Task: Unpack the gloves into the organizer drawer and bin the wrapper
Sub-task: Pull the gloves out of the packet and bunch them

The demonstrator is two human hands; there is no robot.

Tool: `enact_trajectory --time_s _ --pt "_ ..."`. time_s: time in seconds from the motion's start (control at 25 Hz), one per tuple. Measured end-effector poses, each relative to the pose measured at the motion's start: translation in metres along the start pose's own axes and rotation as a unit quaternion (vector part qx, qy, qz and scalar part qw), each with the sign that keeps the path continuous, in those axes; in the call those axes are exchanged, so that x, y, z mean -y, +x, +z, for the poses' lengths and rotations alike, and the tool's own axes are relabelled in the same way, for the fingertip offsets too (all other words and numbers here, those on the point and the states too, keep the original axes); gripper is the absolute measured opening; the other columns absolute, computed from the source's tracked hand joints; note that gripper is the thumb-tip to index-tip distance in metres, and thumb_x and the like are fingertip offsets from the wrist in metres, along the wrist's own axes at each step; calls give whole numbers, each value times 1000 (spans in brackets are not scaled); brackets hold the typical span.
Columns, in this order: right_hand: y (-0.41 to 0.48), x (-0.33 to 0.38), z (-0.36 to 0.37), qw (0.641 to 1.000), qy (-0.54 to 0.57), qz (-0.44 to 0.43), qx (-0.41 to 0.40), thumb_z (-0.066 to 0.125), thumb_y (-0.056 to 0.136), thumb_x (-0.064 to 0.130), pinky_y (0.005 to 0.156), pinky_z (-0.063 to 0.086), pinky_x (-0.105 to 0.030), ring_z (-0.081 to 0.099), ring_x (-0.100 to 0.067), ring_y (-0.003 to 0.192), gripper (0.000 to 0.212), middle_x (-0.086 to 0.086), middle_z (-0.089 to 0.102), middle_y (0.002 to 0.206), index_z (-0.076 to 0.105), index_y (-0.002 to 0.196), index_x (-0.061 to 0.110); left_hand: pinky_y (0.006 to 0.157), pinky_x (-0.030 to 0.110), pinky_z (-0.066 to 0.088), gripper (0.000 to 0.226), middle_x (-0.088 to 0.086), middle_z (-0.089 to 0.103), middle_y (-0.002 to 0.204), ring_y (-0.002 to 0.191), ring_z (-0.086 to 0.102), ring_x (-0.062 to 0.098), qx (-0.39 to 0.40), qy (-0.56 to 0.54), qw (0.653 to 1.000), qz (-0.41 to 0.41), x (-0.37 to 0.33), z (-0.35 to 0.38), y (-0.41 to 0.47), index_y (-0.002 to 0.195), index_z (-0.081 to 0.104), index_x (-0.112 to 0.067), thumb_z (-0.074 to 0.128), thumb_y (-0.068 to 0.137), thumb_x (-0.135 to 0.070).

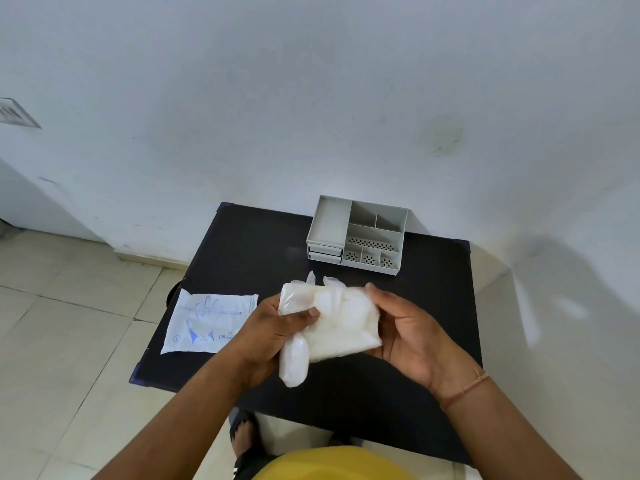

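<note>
A folded stack of thin, clear plastic gloves (341, 322) is held above the middle of the black table (249, 244). My left hand (277, 327) grips the stack's left side, thumb on top. My right hand (405, 327) cups its right side from below. Glove fingers poke out at the top and bottom of the stack. The flat white wrapper (207, 322) with blue glove print lies on the table's left edge, partly overhanging it. The grey organizer (358, 233) stands at the table's far side, its two small drawers at the lower left shut.
The table stands against a white wall on a beige tiled floor (62, 341). My sandalled foot (244, 434) shows under the table's near edge. A dark round object peeks out beneath the wrapper at the table's left side. No bin is in view.
</note>
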State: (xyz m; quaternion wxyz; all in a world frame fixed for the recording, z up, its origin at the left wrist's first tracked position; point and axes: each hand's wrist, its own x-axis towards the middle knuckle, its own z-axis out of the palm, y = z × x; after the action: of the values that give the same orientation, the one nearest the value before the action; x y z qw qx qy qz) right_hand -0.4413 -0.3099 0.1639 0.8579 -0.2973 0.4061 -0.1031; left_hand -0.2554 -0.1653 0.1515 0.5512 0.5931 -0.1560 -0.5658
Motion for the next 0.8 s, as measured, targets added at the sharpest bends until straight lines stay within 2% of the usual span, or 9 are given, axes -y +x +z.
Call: enact_trajectory --time_s 0.04,0.12,0.16,0.24,0.32,0.4,0.48,0.6,0.8 --pt "1 0 -2 1000 -23 -11 2 78 85 21 85 64 -51 75 -32 108 32 -15 76 128 81 116 14 81 42 64 52 4 83 109 109 76 30 6 -6 1000 4 1 0 1 123 72 -22 82 73 -34" --pt "2 1 -5 997 -66 -25 3 82 78 5 89 64 -53 73 -34 116 49 -10 75 131 77 124 22 74 35 65 41 -1 85 100 96 80 20 20 -17 1000 9 -3 5 2 118 72 -23 78 78 -28" --pt "2 2 -7 996 -83 -20 6 83 77 2 95 62 -56 72 -35 119 58 -9 75 131 74 129 26 71 32 65 32 -3 85 97 90 81 16 31 -12 999 7 -5 9 3 117 71 -22 75 85 -23" --pt "3 4 -8 993 -117 9 19 83 81 2 99 60 -58 72 -37 120 57 -11 76 129 71 132 24 69 30 65 21 -3 85 96 89 80 18 46 11 999 0 -9 16 5 117 71 -19 69 96 -19" --pt "4 4 -13 988 -147 29 27 81 85 3 96 61 -54 74 -36 118 46 -14 77 127 73 128 16 76 35 66 29 2 84 106 99 80 24 68 -9 997 -19 -13 18 7 124 70 -18 70 99 -33" --pt "5 2 -20 991 -131 13 10 82 82 3 93 62 -51 76 -34 114 42 -16 78 125 77 122 12 88 46 66 52 10 77 129 117 75 31 135 -54 988 -48 -16 8 11 138 66 -19 72 94 -45" --pt "4 0 -25 995 -93 -20 1 83 76 5 92 60 -51 76 -34 109 41 -17 78 124 80 116 14 89 51 66 65 11 68 143 127 68 38 193 -48 979 -47 -19 -4 15 151 56 -22 80 90 -30" --pt "2 -3 -28 992 -108 -63 12 77 85 0 100 57 -56 74 -35 116 42 -17 76 127 78 122 18 78 49 68 65 10 72 134 118 74 36 126 66 989 -33 -22 1 23 145 60 -28 80 89 -1" --pt "10 -8 -25 985 -149 -87 18 69 93 -7 100 61 -48 73 -27 119 55 -4 77 129 73 131 32 61 39 65 67 -5 78 122 102 80 29 84 109 990 -20 -23 5 31 139 64 -45 82 89 -5"
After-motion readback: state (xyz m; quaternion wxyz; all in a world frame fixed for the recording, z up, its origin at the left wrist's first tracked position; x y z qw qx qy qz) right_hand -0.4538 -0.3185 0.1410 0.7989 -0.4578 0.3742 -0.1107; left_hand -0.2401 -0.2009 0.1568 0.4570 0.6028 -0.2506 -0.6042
